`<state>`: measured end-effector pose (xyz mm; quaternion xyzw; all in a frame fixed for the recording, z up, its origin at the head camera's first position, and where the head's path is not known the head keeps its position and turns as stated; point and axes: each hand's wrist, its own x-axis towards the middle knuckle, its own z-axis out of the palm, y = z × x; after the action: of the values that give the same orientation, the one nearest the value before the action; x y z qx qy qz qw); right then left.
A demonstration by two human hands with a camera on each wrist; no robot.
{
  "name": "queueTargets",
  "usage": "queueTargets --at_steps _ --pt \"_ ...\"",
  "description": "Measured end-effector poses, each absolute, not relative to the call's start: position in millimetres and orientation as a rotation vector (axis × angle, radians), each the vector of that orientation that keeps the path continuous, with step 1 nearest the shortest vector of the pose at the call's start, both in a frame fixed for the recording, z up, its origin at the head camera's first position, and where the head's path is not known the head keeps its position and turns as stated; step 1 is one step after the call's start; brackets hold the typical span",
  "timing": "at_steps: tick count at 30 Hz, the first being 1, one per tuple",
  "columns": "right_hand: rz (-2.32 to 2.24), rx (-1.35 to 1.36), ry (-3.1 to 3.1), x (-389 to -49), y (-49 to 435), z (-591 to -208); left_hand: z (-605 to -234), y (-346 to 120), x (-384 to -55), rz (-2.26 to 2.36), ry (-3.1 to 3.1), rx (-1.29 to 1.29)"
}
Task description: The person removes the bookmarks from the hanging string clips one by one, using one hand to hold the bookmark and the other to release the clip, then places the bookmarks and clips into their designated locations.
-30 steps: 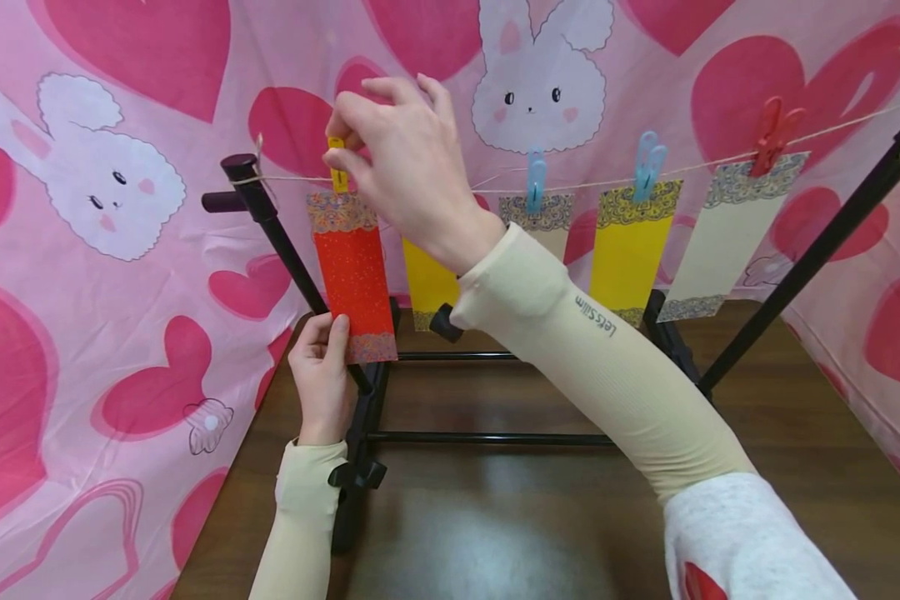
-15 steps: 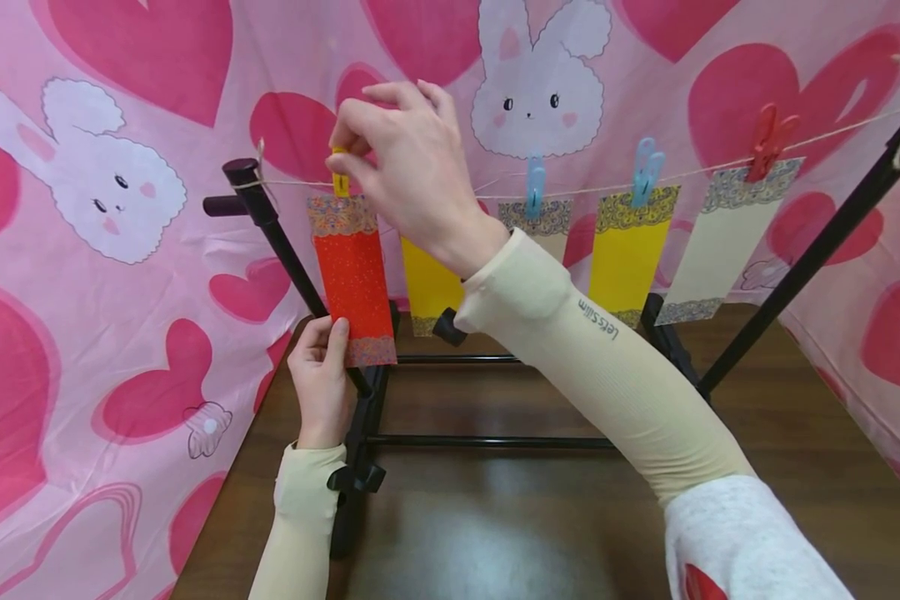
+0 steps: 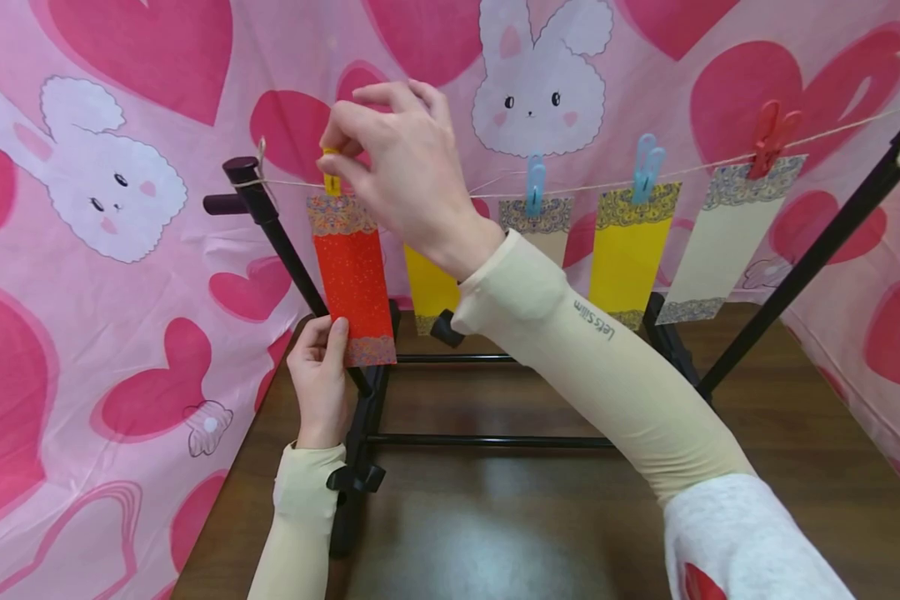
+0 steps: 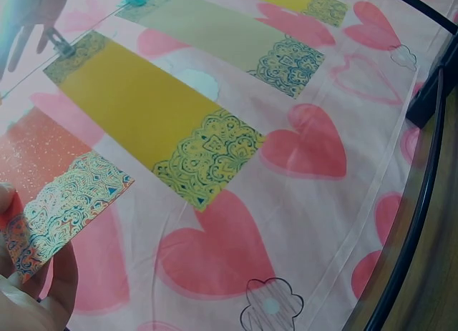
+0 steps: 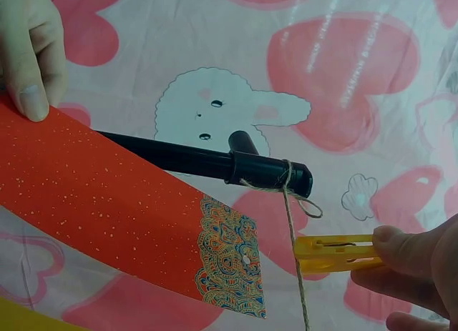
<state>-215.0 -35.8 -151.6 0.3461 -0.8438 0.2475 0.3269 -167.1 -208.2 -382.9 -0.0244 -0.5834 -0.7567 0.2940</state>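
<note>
A red card (image 3: 354, 283) with patterned lace-like bands at top and bottom hangs upright below the string. My left hand (image 3: 320, 375) pinches its lower left edge between thumb and fingers. Above the card's top edge, my right hand (image 3: 405, 167) pinches a yellow clothespin (image 3: 332, 175). In the right wrist view the clothespin (image 5: 336, 254) meets the string (image 5: 292, 224) at its tip, and the red card's patterned end (image 5: 232, 263) lies a small gap away from it. Beside the red card hangs a yellow card (image 3: 431, 292), its top hidden by my right hand.
Farther right, a beige card (image 3: 536, 215) and another yellow card (image 3: 624, 267) hang from blue clothespins, and a white card (image 3: 731, 233) from a red one (image 3: 774, 140). A black stand (image 3: 273, 225) carries the string over a wooden table (image 3: 495, 517). Pink cloth hangs behind.
My right hand has shifted slightly left with the yellow clothespin. The left hand and red card have barely moved.
</note>
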Motion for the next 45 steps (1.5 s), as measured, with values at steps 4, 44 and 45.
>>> queueTargets --at_steps 4,44,45 --pt "0.665 0.928 -2.195 -213 -34 -151 -383 -208 -167 -2.009 -1.554 -0.059" --pt "0.729 1.027 -2.05 -190 -6 -179 -384 -211 -156 -2.013 -1.583 -0.042" --pt "0.731 1.028 -2.049 -189 -5 -179 -384 -211 -156 -2.015 -1.58 -0.043"
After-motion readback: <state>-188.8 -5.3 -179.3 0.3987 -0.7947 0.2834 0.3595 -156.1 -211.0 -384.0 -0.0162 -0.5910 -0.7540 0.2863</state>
